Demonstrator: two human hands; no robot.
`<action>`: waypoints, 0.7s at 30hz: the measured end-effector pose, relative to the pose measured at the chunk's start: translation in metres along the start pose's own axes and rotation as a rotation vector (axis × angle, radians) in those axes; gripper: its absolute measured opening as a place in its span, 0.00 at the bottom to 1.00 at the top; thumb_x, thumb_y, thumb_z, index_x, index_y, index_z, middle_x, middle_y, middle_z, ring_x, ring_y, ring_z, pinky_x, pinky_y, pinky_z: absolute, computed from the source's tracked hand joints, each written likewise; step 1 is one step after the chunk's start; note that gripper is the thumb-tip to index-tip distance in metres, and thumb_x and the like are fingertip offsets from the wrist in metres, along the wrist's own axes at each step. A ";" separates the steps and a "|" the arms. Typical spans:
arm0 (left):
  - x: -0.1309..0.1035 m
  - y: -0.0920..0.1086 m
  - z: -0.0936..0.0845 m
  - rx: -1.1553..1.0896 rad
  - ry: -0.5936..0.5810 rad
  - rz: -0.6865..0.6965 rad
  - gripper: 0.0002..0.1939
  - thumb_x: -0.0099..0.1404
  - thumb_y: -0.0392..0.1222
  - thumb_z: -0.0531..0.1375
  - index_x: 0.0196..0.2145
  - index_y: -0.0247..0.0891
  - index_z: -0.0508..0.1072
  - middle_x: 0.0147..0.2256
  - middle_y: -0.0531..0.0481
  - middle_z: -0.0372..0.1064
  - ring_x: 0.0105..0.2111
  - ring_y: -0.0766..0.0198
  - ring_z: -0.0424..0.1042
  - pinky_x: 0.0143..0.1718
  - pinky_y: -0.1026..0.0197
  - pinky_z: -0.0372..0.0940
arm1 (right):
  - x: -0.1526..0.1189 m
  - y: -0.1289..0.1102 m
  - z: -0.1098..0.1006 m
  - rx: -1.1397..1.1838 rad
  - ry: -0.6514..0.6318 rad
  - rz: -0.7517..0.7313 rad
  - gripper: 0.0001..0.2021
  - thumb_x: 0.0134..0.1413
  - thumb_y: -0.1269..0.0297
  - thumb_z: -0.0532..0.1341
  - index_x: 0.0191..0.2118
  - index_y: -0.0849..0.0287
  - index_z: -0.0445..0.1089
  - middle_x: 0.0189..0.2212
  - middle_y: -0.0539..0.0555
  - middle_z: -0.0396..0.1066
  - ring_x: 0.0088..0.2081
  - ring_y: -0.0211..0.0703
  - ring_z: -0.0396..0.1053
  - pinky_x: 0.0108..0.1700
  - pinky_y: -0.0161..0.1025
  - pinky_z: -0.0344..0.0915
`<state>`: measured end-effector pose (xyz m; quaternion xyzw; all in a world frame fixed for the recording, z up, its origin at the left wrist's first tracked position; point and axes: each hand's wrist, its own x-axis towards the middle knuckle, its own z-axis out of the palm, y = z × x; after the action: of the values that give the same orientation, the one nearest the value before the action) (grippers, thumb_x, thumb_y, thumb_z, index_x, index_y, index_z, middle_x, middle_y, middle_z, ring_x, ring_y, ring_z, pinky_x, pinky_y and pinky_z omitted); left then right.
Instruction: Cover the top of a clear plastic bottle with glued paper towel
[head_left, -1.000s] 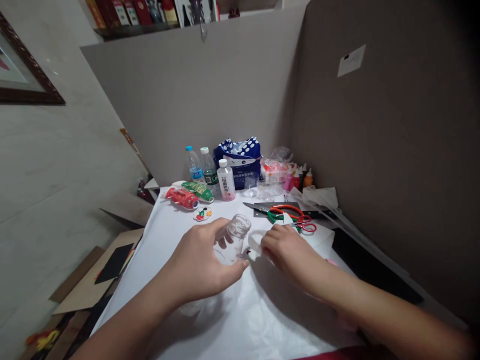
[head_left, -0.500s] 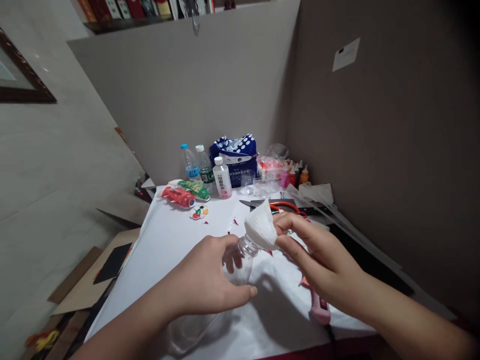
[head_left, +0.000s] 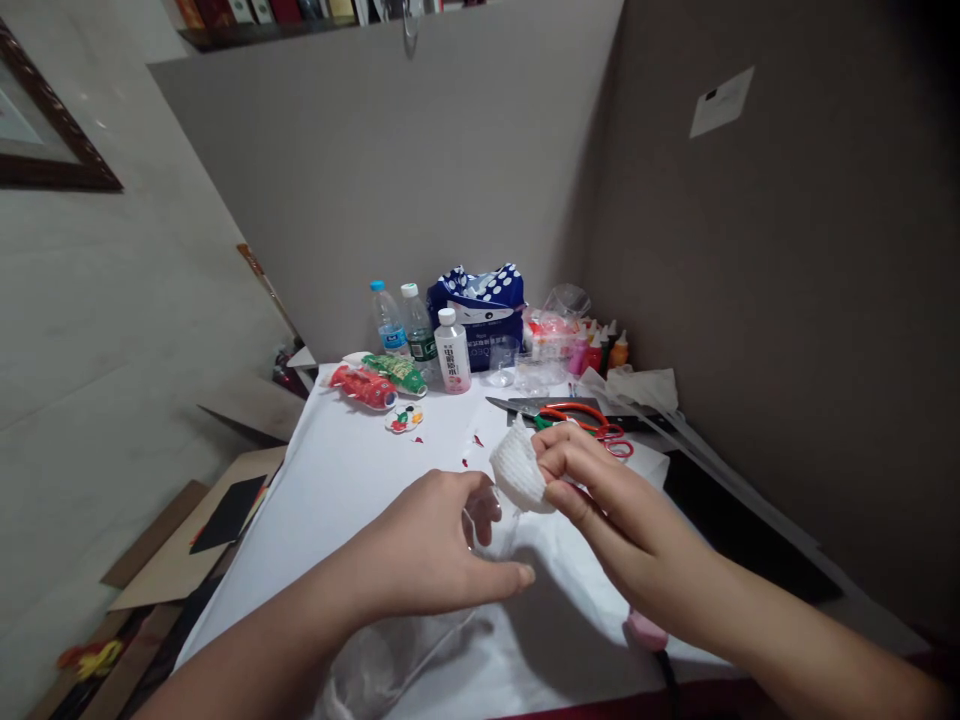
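Note:
My left hand [head_left: 427, 545] is wrapped round a clear plastic bottle [head_left: 501, 535], which tilts with its neck up and away from me. The bottle's lower part shows below my forearm. In my right hand [head_left: 611, 500] a folded white paper towel [head_left: 519, 470] is pinched between thumb and fingers, right at the bottle's mouth. The towel hides the mouth, so I cannot tell whether any of it is inside. Under my right wrist lies a pink tool [head_left: 646, 632] with a black cord, mostly hidden.
Beyond my right hand lie scissors with orange handles [head_left: 574, 412]. Red and green painted bottles [head_left: 364, 385], a white-capped drink bottle [head_left: 452, 355], a blue tissue pack [head_left: 480, 310] and several paint bottles [head_left: 600, 350] stand or lie toward the back. Grey panels [head_left: 390, 180] enclose the table.
The view has shifted slightly, so the tabletop things sit a little further right. The towel has come down closer over the bottle's neck, which is now less visible.

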<state>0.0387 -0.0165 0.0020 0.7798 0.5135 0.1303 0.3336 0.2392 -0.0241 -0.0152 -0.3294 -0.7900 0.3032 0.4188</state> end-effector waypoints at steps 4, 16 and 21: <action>0.003 -0.002 0.002 -0.047 -0.024 -0.013 0.22 0.49 0.59 0.65 0.29 0.37 0.71 0.28 0.50 0.71 0.27 0.62 0.67 0.28 0.62 0.60 | -0.003 0.007 0.007 0.040 0.053 0.071 0.09 0.67 0.68 0.48 0.33 0.55 0.58 0.36 0.51 0.60 0.38 0.41 0.61 0.42 0.38 0.59; 0.006 -0.001 0.009 -0.081 -0.052 -0.050 0.19 0.51 0.55 0.65 0.33 0.37 0.72 0.27 0.51 0.70 0.25 0.63 0.68 0.25 0.63 0.60 | -0.011 0.014 0.024 0.050 0.195 0.127 0.08 0.66 0.70 0.48 0.33 0.55 0.56 0.35 0.51 0.59 0.37 0.41 0.59 0.39 0.38 0.57; 0.006 -0.004 0.010 -0.083 -0.037 -0.060 0.20 0.50 0.56 0.65 0.33 0.36 0.73 0.27 0.51 0.71 0.26 0.62 0.68 0.26 0.63 0.60 | -0.009 0.016 0.026 0.036 0.185 0.135 0.08 0.65 0.69 0.48 0.32 0.55 0.56 0.33 0.51 0.59 0.36 0.41 0.60 0.39 0.38 0.57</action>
<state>0.0442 -0.0137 -0.0095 0.7518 0.5244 0.1272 0.3789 0.2247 -0.0272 -0.0435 -0.4009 -0.7184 0.3132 0.4745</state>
